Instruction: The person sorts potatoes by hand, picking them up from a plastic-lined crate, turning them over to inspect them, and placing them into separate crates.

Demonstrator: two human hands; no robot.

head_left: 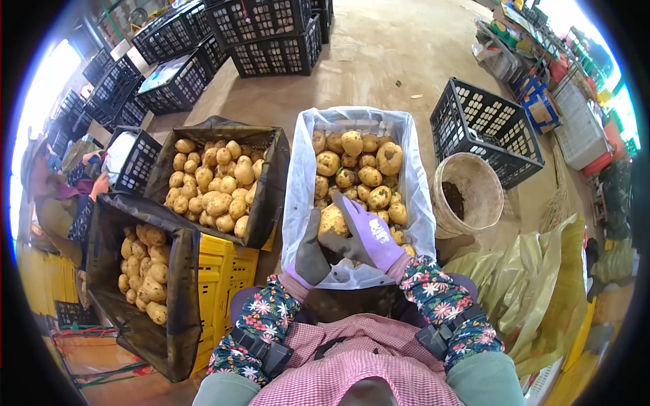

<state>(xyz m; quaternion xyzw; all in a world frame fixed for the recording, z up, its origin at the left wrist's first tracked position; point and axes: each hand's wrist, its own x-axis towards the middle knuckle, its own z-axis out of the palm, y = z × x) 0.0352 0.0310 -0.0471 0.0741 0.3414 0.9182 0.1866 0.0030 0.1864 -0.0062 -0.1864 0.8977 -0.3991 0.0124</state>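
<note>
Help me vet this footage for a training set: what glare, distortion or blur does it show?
Head view: glare whites out the daylight openings at both edges; the fisheye lens bends the black plastic crates and leaves dark corners; blue fringing lines the rim. Centre fairly sharp: tan potatoes, gloved left hand and right hand.

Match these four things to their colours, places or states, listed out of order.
1. Large potato
2. Bucket
3. Plastic sheeting at lower right
4. Liner of the crate straight ahead

A. Greenish-yellow
B. Around many potatoes
C. Between the gloved left hand and right hand
D. Dark matter inside

Pairs: 1-C, 2-D, 3-A, 4-B
</note>
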